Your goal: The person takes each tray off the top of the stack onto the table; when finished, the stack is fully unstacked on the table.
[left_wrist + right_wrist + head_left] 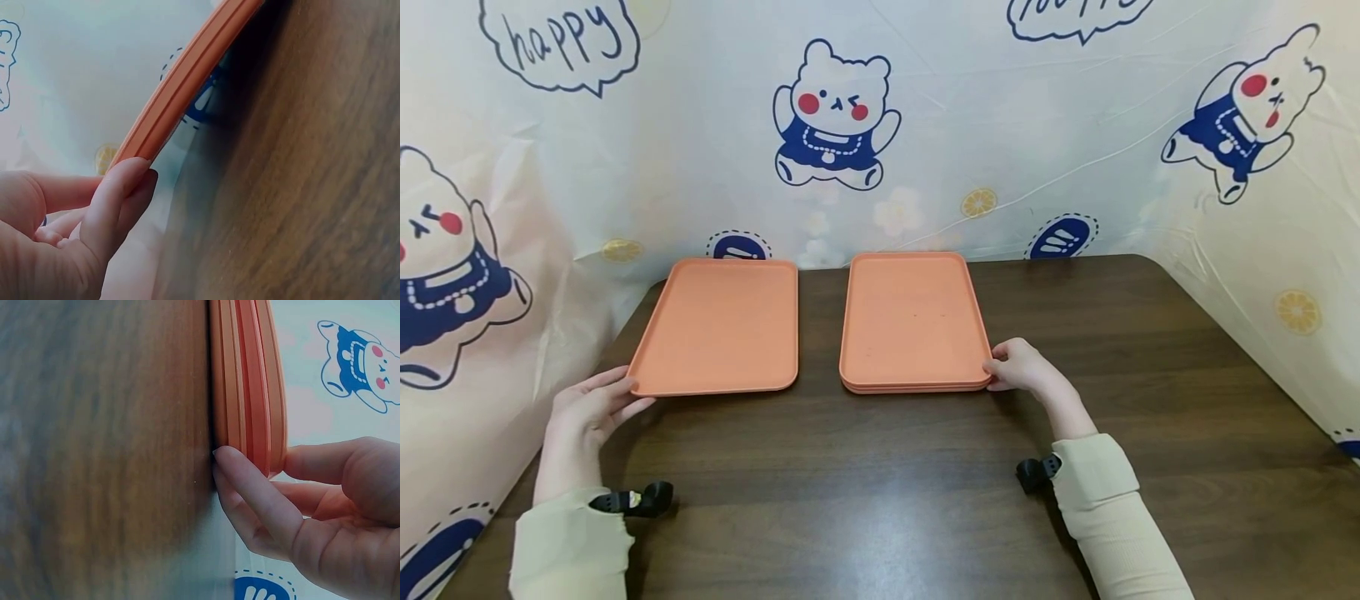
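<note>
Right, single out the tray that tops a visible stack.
The tray on the right, whose corner the right hand holds: more rims show beneath it. The other tray, at the left hand, shows just one rim in the head view.

The head view looks forward and down over the table (880,467), far enough back to take in both wrist cameras (658,499) and the patterned cloth (925,117) behind. Each wrist camera looks closely along its own fingers (69,192), rolled sideways: the left one has the table at its right, the right one at its left. The left tray (722,325) shows in the head and left wrist views, the tray stack (913,321) in the head and right wrist views.
</note>
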`<state>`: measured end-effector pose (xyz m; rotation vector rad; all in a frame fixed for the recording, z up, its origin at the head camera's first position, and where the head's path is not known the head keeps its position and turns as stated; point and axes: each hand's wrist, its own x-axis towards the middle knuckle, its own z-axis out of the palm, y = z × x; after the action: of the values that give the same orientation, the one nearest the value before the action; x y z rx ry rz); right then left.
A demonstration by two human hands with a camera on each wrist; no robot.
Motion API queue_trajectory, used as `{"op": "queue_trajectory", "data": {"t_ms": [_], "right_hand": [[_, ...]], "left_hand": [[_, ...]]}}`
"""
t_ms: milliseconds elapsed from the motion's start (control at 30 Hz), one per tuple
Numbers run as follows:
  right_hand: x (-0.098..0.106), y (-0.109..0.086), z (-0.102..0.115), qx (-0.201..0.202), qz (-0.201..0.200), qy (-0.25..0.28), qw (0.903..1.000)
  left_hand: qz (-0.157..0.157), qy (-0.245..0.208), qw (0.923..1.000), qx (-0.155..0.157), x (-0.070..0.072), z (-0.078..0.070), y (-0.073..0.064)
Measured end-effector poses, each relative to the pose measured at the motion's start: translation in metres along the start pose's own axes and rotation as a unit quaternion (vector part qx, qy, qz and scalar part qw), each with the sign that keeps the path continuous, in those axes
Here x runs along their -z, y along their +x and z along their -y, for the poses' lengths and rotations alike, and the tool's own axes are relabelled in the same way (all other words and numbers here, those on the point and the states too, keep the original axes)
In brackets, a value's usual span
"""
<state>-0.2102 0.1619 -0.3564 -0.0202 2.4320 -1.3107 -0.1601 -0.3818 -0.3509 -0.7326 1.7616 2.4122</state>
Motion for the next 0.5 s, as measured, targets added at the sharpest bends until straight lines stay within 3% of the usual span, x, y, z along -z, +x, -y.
{"op": "queue_trajectory", "data": {"t_ms": [200,333,500], "right_hand": [[0.0,0.001,-0.001,-0.001,-0.001,-0.002,1.0],[0.0,0.001,0.0,-0.004,0.0,-0.001,1.0],[0.0,0.0,0.001,-0.004,-0.002,-0.001,1.0]], "left_hand": [[-0.049,0.032,0.9981,0.017,0.002,0.002,0.0],[-0.083,0.071,0.994,-0.001,0.002,0.006,0.003],[-0.111,0.064,0.9914,-0.025,0.004,0.012,0.008]]}}
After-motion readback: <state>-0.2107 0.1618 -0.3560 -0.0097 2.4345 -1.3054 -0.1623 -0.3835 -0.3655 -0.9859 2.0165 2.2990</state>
